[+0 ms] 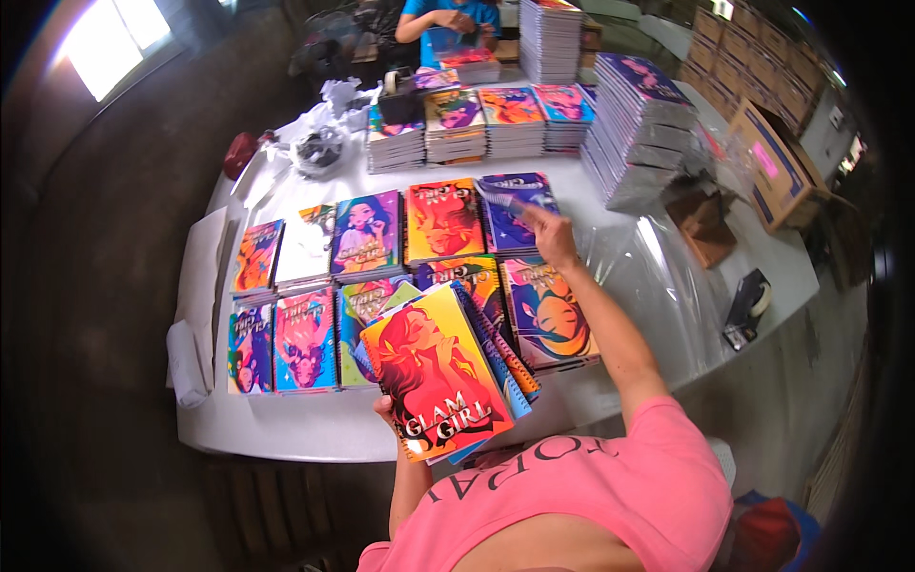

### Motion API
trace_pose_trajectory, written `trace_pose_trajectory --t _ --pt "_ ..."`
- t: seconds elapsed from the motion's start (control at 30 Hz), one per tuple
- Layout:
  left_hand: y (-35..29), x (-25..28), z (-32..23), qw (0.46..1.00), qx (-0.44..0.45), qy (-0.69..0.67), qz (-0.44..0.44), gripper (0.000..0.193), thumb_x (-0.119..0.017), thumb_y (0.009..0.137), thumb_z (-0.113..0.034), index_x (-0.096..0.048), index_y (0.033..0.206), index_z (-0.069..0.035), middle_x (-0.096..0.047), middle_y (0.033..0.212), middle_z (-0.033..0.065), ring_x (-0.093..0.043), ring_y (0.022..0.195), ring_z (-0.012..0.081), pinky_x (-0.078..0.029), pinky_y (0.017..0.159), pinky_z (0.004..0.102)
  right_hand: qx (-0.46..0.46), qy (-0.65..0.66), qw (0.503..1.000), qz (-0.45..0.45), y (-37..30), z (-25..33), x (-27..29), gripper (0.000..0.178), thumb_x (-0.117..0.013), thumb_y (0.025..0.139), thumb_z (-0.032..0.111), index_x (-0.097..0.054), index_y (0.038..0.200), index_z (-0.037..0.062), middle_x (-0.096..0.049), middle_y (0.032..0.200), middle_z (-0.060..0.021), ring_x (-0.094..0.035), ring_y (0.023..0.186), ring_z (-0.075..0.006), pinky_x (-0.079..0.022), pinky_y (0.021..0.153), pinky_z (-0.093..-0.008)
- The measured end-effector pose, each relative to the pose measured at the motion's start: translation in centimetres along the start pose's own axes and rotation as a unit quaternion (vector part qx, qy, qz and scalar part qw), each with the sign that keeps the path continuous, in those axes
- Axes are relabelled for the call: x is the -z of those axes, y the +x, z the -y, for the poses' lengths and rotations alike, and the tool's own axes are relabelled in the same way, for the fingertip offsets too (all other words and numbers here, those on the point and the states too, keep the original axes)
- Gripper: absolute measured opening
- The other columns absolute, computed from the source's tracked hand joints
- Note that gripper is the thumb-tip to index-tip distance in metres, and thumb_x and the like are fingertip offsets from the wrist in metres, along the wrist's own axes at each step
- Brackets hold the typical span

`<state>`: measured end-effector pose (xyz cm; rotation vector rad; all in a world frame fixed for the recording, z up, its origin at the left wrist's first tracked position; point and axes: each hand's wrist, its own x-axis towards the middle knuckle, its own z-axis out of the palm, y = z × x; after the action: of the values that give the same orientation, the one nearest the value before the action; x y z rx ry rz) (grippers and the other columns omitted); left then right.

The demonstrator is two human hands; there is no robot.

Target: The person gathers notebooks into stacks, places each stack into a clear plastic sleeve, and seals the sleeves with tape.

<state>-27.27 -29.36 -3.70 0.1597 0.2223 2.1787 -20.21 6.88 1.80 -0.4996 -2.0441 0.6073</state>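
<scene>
From the head camera, looking down over a pink shirt (610,496), the left hand (389,412) holds up a fanned bundle of spiral notebooks (448,372) just above the near edge of the white bench (315,434); its grip is clamped on the bundle from beneath, only the fingertips showing at the lower left corner, and the top cover is yellow and red with a drawn figure. The right hand (549,232) reaches forward over the far row, its grip pinched together on the corner of a blue-purple notebook (513,205) that lies atop its pile, that corner lifted slightly. Between the two hands the bench carries two rows of notebook piles: in the far row an orange-red notebook (443,219) sits just left of the blue-purple one, with a purple cover (365,232) beside it; in the near row a pink cover (305,340) and a teal and orange cover (548,319) lie close to the held bundle. Clear plastic wrap (648,272) spreads over the bench to the right, with a tape dispenser (748,307) near its right edge. Farther back stand taller stacks of notebooks (643,124), and a cardboard box (777,162) sits at the right. At the far end another person in a blue shirt (448,11) handles notebooks.
</scene>
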Motion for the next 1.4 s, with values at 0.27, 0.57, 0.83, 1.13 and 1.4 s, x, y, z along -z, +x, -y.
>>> trace_pose_trajectory --t 0.27,0.57,0.83,1.13,1.4 --pt "2.2 -3.3 4.6 0.995 0.083 0.033 0.041 0.064 -0.058 0.075 -0.034 -0.042 0.129 -0.003 -0.054 0.123 0.0145 -0.056 0.109 0.0284 -0.046 0.094 0.043 0.042 0.432 0.879 0.197 -2.9 8.0 9.7 0.014 -0.07 0.081 0.011 -0.062 0.091 0.0047 -0.068 0.101 -0.0096 -0.059 0.108 -0.0233 -0.041 0.099 -0.0385" --pt "2.2 -4.8 16.6 0.978 0.2 0.046 0.035 0.063 -0.052 0.082 -0.043 -0.042 0.131 -0.004 -0.053 0.126 0.0131 -0.055 0.11 0.0263 -0.045 0.095 0.0411 0.175 -0.203 0.938 0.22 -14.0 3.5 24.7 0.062 -0.07 0.073 0.012 -0.051 0.127 0.0375 -0.028 0.151 -0.0013 -0.016 0.142 -0.0225 -0.014 0.11 -0.0591" --pt "8.9 -7.5 31.8 0.972 0.204 0.098 0.07 0.064 -0.046 0.089 -0.051 -0.042 0.132 -0.004 -0.051 0.128 0.0118 -0.054 0.112 0.0244 -0.043 0.096 0.0394 0.137 0.172 0.973 0.063 -12.7 -4.9 33.6 0.065 -0.082 0.059 0.032 -0.054 0.113 0.0096 -0.059 0.113 -0.0126 -0.053 0.109 -0.0265 -0.028 0.101 -0.0444" --pt "9.2 -11.4 41.0 0.848 -0.073 0.524 0.03 0.101 -0.047 0.077 -0.074 -0.033 0.137 0.007 -0.045 0.134 0.0165 -0.043 0.125 0.0255 -0.027 0.107 0.039 -0.202 0.396 0.895 0.042 -15.8 -14.1 35.3 0.104 -0.089 0.052 0.017 -0.032 0.138 0.0045 -0.05 0.122 -0.0064 -0.047 0.115 -0.0179 -0.039 0.098 -0.0343" --pt "10.5 -8.3 43.1 0.825 -0.116 0.543 0.104 0.111 -0.086 0.053 -0.036 -0.026 0.138 0.002 -0.042 0.13 0.0168 -0.046 0.117 0.0253 -0.035 0.101 0.0375 -0.209 0.335 0.916 0.074 -16.6 -15.2 35.5 0.107 -0.09 0.053 0.018 -0.027 0.14 0.0061 -0.046 0.126 -0.0076 -0.048 0.115 -0.0189 -0.04 0.097 -0.0333"
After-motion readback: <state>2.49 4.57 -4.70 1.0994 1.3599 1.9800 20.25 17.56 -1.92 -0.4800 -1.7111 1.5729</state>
